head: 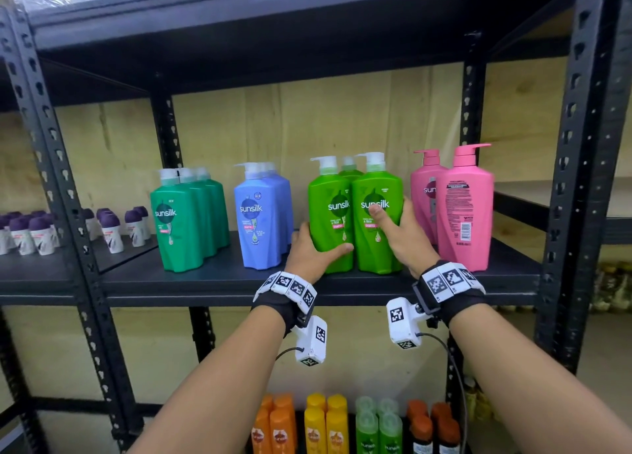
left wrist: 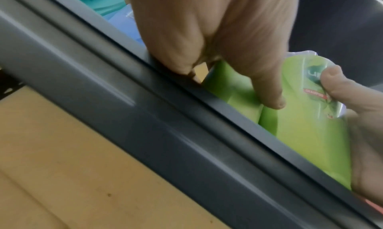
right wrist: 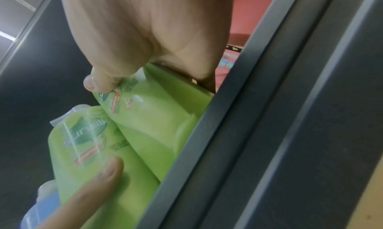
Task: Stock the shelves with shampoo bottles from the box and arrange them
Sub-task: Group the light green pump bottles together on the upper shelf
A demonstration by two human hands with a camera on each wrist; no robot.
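Two light green Sunsilk pump bottles stand upright side by side on the black shelf point(head: 205, 279), with a third point(head: 349, 169) behind them. My left hand point(head: 319, 245) grips the left light green bottle point(head: 328, 221) low down, thumb across its front and fingers round its left side. My right hand point(head: 393, 221) grips the right light green bottle point(head: 371, 248), thumb on the label and fingers round its right side. The left wrist view shows the left hand point(left wrist: 207, 36) on the left bottle point(left wrist: 228, 91). The right wrist view shows the right hand point(right wrist: 145, 36) on the right bottle point(right wrist: 157, 117).
On the same shelf stand dark green bottles point(head: 184, 221), blue bottles point(head: 260, 221) and pink bottles point(head: 461, 210), the front pink one with its back label facing out. Small purple-capped containers point(head: 34, 231) fill the left bay. Smaller coloured bottles point(head: 342, 426) stand on the shelf below.
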